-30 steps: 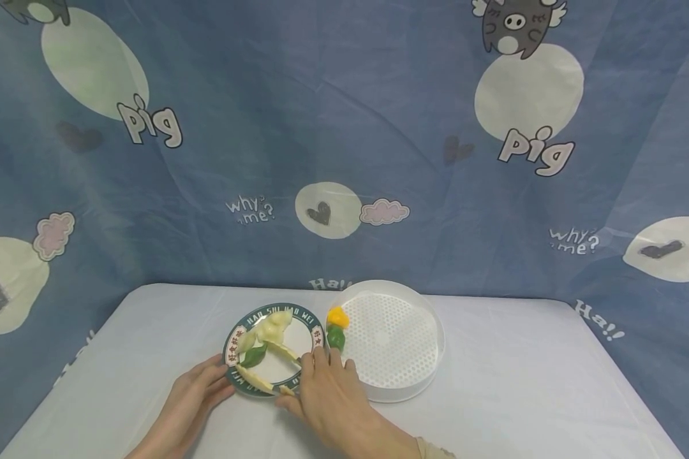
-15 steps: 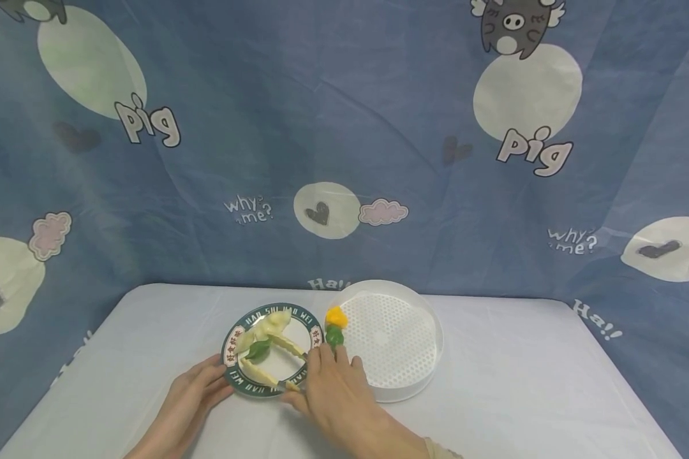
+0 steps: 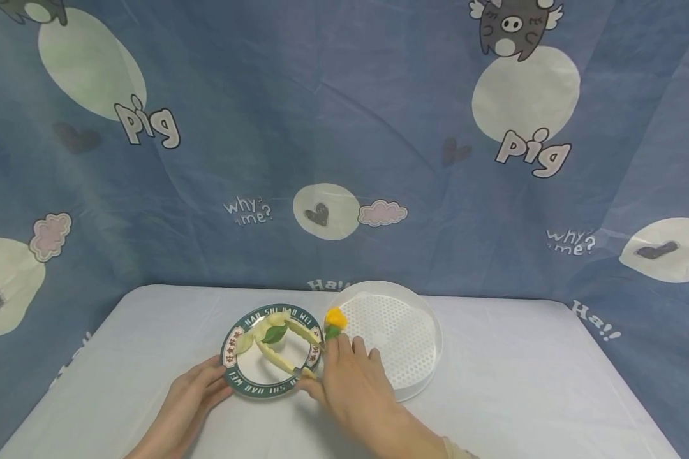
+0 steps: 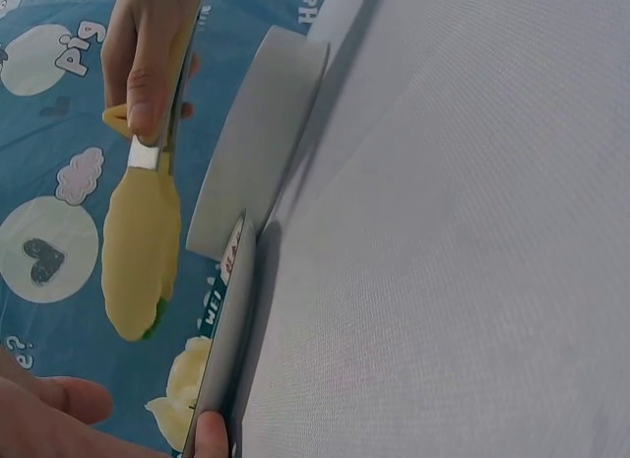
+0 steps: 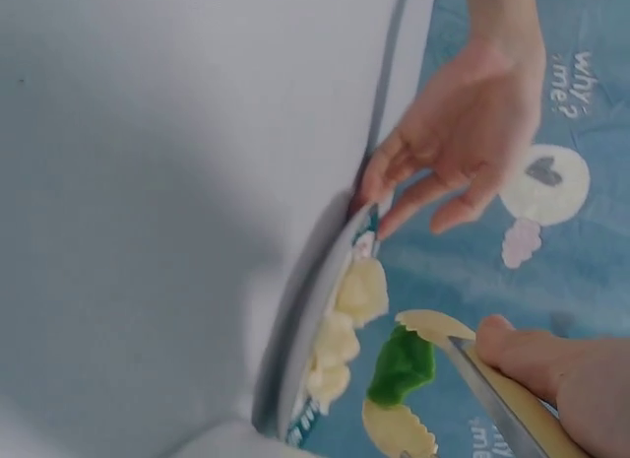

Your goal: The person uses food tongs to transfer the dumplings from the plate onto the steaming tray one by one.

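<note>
My right hand (image 3: 356,389) grips a pair of tongs with yellowish scalloped tips (image 3: 275,358). Between the tips is a green dumpling-shaped piece (image 5: 402,364), held above the round plate (image 3: 264,390) with a dark green lettered rim. Several pale dumplings (image 3: 261,330) lie at the plate's far left; the tongs partly cover them in the head view. My left hand (image 3: 192,395) holds the plate's left edge, one fingertip (image 4: 211,436) under the rim in the left wrist view and the thumb side above it.
Right of the plate stands a white round perforated tray (image 3: 390,344) with a raised wall. At its left side sit a yellow piece (image 3: 335,317) and another green piece (image 3: 332,332), partly behind my right hand. A patterned blue cloth (image 3: 344,140) hangs behind the white table (image 3: 511,376).
The tongs have risen off the plate with the green piece between their tips, and my right hand has shifted slightly right. My left hand has stayed at the plate's edge.
</note>
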Demonstrator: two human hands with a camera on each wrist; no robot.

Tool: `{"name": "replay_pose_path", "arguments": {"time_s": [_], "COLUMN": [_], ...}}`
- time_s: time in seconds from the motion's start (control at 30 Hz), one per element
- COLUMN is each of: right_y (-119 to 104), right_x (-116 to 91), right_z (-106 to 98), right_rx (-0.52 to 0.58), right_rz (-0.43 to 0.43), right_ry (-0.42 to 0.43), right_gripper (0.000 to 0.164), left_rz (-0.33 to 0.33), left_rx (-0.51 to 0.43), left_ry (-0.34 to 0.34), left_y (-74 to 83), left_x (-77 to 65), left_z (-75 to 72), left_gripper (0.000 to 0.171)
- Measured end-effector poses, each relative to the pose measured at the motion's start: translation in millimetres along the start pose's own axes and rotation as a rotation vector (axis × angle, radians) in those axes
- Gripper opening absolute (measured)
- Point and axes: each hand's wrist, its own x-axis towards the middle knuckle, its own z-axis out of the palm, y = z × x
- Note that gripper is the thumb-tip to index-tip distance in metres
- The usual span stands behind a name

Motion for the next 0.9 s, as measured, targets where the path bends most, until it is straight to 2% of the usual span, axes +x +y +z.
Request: {"name": "replay_pose_path", "arguments": {"time_s": [0.3, 0.5, 0.9], "right_y": [15.1, 27.4, 44.3], "right_x": [-3.2, -5.7, -10.4], "right_z": [-10.9, -17.1, -20.7], "right_rx": [-0.037, -0.024, 0.002], "right_rz": [0.025, 0.053, 0.091], "right_ry": [0.056, 0.126, 0.118], "right_gripper": [0.076, 0.067, 0.065], "left_rz": [-0.006, -0.007, 0.001], "left_rx": [0.030, 0.046, 0.051], "left_ry": [0.005, 0.006, 0.011], "left_y": [0.8, 1.3, -0.1], "left_x": [-0.8, -1.3, -0.1], "left_z": [1.1, 1.4, 1.5], "left_gripper": [0.077, 0.077, 0.077]}}
